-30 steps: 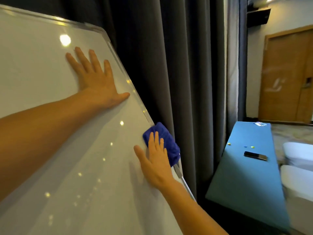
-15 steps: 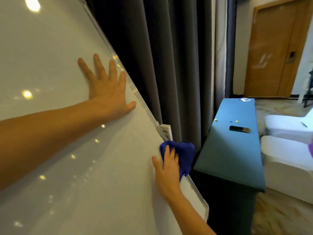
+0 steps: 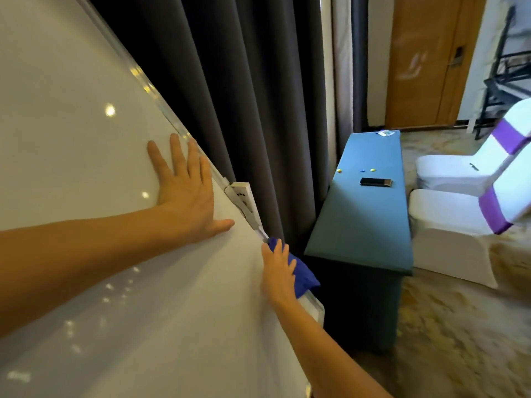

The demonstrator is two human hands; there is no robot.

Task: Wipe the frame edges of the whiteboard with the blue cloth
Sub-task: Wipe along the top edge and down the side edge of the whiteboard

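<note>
The whiteboard [image 3: 86,139] fills the left of the view, tilted, with its silver frame edge [image 3: 149,90] running down to the right. A white bracket [image 3: 244,198] sits on that edge. My left hand [image 3: 186,193] lies flat on the board with fingers spread, close to the edge. Lower down, my right hand [image 3: 277,272] presses the blue cloth [image 3: 301,272] against the frame edge below the bracket. The cloth wraps over the edge and is partly hidden under my fingers.
Dark grey curtains [image 3: 244,96] hang right behind the board. A long table with a teal cover [image 3: 365,225] stands close on the right, with a black phone [image 3: 375,182] and small coloured magnets on it. White covered chairs [image 3: 459,219] and a wooden door [image 3: 425,61] lie beyond.
My right hand has slid the blue cloth down the right frame edge, past the white bracket. The view has tipped downward; my left hand stays flat on the board.
</note>
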